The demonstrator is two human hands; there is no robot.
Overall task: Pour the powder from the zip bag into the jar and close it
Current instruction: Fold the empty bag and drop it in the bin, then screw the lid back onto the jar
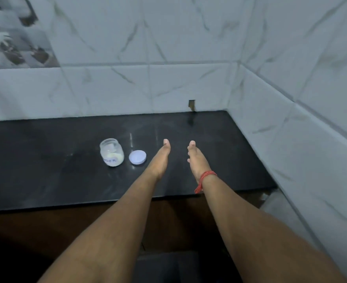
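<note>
A black stone counter (46, 160) ran along a wall of white marble-patterned tiles (148, 37) and ended in the right rear corner, where a second tiled wall met it. A small clear glass jar (111, 152) stood upright near the middle of the counter, open at the top, with a shallow layer of pale powder (112, 155) at its bottom and a handwritten label on its side, only partly legible. Its white round lid (137, 157) lay flat on the counter just to the right of the jar, apart from it. Both bare forearms reached forward over the counter's front edge. The left hand (160, 158) and the right hand (197, 158) were held edge-up with fingers extended, palms facing one another, released and grasping nothing. A red thread band (205, 177) circled the right wrist. The left hand was near the lid without touching it.
</note>
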